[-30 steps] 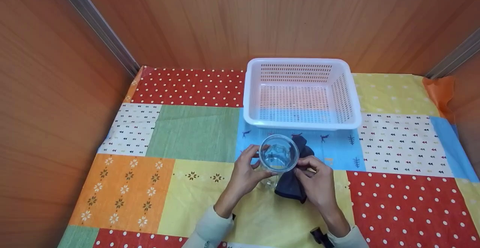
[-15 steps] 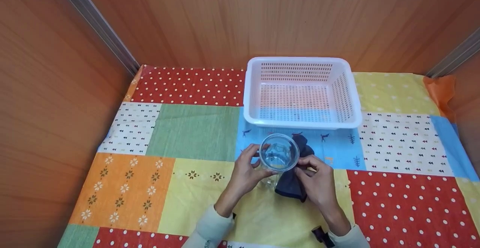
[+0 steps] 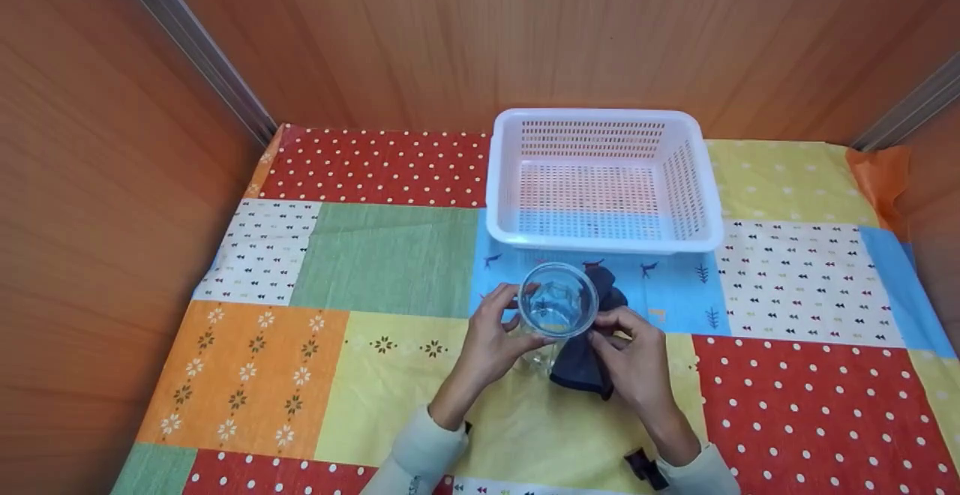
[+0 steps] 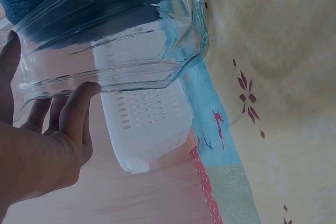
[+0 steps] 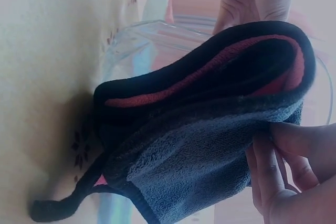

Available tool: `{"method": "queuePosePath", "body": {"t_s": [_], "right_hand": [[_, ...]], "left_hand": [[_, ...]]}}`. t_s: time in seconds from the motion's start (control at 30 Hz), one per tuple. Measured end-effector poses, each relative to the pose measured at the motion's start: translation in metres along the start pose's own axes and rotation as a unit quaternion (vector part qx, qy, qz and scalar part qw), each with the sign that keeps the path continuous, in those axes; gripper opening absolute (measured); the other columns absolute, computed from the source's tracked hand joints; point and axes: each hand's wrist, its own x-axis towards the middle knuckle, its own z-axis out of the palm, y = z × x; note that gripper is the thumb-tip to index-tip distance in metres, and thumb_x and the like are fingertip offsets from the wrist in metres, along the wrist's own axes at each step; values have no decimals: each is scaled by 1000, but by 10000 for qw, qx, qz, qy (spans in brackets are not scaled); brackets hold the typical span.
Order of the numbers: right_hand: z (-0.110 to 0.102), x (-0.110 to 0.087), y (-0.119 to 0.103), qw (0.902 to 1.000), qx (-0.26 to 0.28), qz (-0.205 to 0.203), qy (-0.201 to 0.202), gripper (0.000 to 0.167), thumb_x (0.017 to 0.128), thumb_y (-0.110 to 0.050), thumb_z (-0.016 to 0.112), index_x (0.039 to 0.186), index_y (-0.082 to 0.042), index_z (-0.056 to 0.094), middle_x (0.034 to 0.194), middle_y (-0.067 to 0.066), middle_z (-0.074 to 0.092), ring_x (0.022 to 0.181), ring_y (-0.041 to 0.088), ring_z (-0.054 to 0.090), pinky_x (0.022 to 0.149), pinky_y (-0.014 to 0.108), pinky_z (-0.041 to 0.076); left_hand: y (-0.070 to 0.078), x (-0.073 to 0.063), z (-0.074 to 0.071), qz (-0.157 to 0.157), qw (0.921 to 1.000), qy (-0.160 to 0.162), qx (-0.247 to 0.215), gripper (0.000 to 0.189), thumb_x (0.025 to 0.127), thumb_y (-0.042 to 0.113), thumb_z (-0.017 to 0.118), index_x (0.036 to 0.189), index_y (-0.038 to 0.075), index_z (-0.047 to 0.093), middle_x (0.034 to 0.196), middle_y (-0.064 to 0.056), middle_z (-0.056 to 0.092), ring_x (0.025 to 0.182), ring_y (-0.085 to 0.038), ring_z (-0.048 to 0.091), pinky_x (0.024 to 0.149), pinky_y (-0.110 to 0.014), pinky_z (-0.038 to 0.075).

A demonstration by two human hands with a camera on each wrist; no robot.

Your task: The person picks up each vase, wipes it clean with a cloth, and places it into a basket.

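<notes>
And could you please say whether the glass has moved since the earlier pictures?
No; in the head view, the glass keeps its place relative to the white basket.

Folded dark cloth (image 5: 194,153) in right fingers (image 5: 269,174)

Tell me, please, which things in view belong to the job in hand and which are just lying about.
In the job:
clear glass, held by the left hand
dark cloth, held by the right hand

Probably just lying about:
white basket, beyond the glass, untouched
patchwork tablecloth, spread under the basket
</notes>
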Motion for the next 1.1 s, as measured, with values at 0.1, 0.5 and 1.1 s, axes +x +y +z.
{"method": "queuePosePath", "body": {"t_s": [0.1, 0.5, 1.1], "right_hand": [[1, 0, 3, 10000, -24, -2, -21, 19, 85, 20, 74, 97, 5, 75, 104, 18, 72, 94, 6, 71, 85, 27, 62], [2, -2, 20, 9993, -336, 148, -63, 19, 85, 19, 75, 96, 3, 74, 102, 17, 72, 95, 24, 75, 83, 26, 63], [4, -2, 42, 9966, -635, 463, -255, 16, 84, 16, 75, 90, 3, 71, 96, 18, 76, 92, 28, 76, 77, 24, 61]], "left_hand": [[0, 0, 0, -15, 10000, 21, 69, 62, 77, 8, 95, 133, 11, 68, 125, -14, 66, 115, -28, 63, 95, -46, 62], [0, 0, 1, 17, 10000, 20, 66, 62, 78, 9, 95, 133, 11, 68, 125, -12, 66, 116, -29, 63, 96, -50, 61], [-1, 0, 0, 16, 10000, 4, -52, 62, 77, 10, 95, 133, 10, 69, 125, -17, 66, 115, -28, 63, 94, -47, 62]]}}
